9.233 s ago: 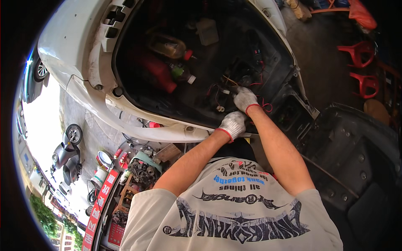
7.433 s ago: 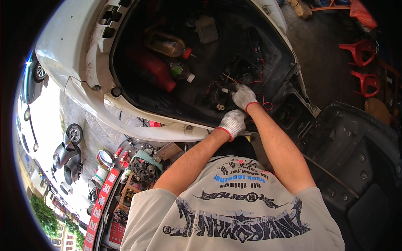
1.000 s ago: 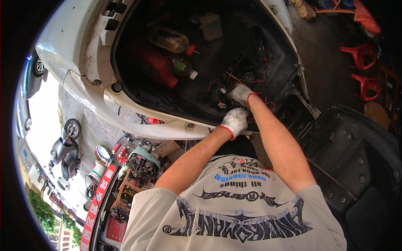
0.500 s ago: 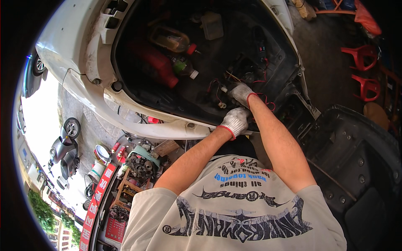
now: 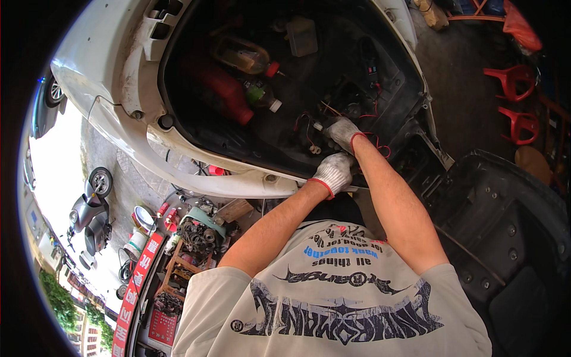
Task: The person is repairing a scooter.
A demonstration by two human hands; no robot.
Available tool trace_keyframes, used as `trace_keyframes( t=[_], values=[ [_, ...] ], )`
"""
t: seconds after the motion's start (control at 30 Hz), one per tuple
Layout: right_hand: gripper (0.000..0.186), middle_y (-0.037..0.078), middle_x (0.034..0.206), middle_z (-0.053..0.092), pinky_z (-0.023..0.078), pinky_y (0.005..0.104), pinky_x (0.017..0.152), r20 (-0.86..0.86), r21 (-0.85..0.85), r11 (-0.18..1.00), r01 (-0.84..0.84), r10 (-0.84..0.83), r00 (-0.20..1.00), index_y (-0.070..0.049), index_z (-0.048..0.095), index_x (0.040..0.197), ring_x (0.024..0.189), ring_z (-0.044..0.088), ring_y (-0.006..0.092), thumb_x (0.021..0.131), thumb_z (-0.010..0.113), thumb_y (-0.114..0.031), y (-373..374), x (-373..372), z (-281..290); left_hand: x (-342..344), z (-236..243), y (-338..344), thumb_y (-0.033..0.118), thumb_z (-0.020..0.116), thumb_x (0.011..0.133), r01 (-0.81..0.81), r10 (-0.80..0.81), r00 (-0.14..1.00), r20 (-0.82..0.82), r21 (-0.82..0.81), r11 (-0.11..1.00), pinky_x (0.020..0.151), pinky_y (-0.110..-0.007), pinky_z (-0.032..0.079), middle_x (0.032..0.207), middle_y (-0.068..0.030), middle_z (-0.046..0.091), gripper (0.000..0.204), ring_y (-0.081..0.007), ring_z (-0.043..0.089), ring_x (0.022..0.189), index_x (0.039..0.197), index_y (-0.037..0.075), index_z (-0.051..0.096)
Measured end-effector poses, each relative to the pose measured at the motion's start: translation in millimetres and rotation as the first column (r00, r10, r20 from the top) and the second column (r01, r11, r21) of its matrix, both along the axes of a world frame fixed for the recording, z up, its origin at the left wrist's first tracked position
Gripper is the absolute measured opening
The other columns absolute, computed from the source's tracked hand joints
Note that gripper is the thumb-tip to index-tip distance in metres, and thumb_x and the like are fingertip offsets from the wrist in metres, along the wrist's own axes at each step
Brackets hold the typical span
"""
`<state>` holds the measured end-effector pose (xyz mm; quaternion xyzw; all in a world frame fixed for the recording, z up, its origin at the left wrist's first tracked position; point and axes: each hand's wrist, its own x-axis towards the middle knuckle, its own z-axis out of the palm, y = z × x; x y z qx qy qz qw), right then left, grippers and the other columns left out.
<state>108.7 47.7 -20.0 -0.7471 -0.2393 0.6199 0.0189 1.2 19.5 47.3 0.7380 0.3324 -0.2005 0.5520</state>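
Note:
Both my hands wear white knit gloves with red cuffs and reach into the dark storage well (image 5: pixel 232 143) of a scooter with white panels. My right hand (image 5: pixel 343 134) is curled down by loose wires, its fingertips beside a small white plug (image 5: pixel 318 126). Just nearer to me, my left hand (image 5: pixel 334 169) is closed at the well's near edge, touching or nearly touching the right. What either hand grips is hidden. A cream connector (image 5: pixel 314 149) on thin wires lies left of them. Red wire (image 5: pixel 380 146) loops out on the right of my right wrist.
In the well lie a red bottle (image 5: pixel 229 98), a bottle with a red cap (image 5: pixel 244 55), a green-labelled bottle (image 5: pixel 260 95), a clear container (image 5: pixel 302 37) and a black device (image 5: pixel 370 62). The raised black seat (image 5: pixel 505 238) is at right. Red stools (image 5: pixel 517 83) stand beyond it.

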Motion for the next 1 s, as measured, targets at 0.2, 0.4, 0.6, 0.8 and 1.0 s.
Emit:
trace_keyframes(
  t=[0.2,0.4,0.6,0.8,1.0],
  values=[
    [0.014,0.005,0.063,0.06,0.041,0.0306,0.046,-0.064,-0.019,0.999,0.04,-0.041,0.997,-0.004,0.066,0.089,0.053,0.056,0.0149,0.079,0.059,-0.01,5.3,0.7,9.7,-0.3,1.5,1.8,0.01,0.055,0.079,0.02,-0.021,1.0,-0.01,-0.006,1.0,0.09,-0.04,0.048,0.112,-0.0173,0.062,0.029,-0.0315,0.059,0.106,0.106,0.006,0.063],
    [0.017,0.01,0.067,0.064,0.046,0.0354,0.057,-0.004,0.083,0.992,-0.091,0.092,0.996,-0.005,0.067,0.085,0.063,0.061,0.021,0.079,0.054,-0.014,1.6,3.0,5.8,2.4,3.7,3.3,0.01,0.055,0.079,0.031,-0.031,0.999,-0.032,-0.015,0.999,0.09,-0.041,0.048,0.111,-0.0177,0.063,0.03,-0.032,0.059,0.105,0.107,0.006,0.063],
    [0.022,0.012,0.07,0.067,0.05,0.0366,0.061,-0.023,0.057,0.996,-0.07,0.072,0.997,-0.006,0.068,0.089,0.067,0.066,0.023,0.079,0.051,-0.016,7.5,-0.2,23.8,-1.0,3.6,3.1,0.01,0.054,0.078,0.0,-0.001,1.0,-0.012,-0.013,1.0,0.09,-0.04,0.048,0.111,-0.018,0.062,0.031,-0.0321,0.059,0.106,0.108,0.005,0.062],
    [0.028,0.008,0.073,0.067,0.048,0.0335,0.055,-0.104,0.048,0.999,0.0,0.005,0.995,-0.007,0.066,0.103,0.06,0.063,0.0177,0.078,0.055,-0.014,6.8,1.2,31.2,-1.0,-6.6,-4.8,0.012,0.055,0.079,-0.009,0.008,1.0,0.022,0.027,1.0,0.088,-0.041,0.048,0.107,-0.0187,0.063,0.027,-0.0334,0.059,0.104,0.104,0.004,0.063],
    [0.03,0.01,0.078,0.067,0.049,0.033,0.056,-0.132,0.041,0.999,-0.03,0.036,0.991,-0.008,0.065,0.107,0.061,0.063,0.0172,0.079,0.056,-0.013,10.7,-0.6,37.1,-2.7,-11.0,-7.7,0.011,0.055,0.079,-0.014,0.013,0.999,0.03,0.03,0.999,0.088,-0.041,0.048,0.106,-0.019,0.063,0.027,-0.0334,0.059,0.104,0.104,0.004,0.063]
  ],
)
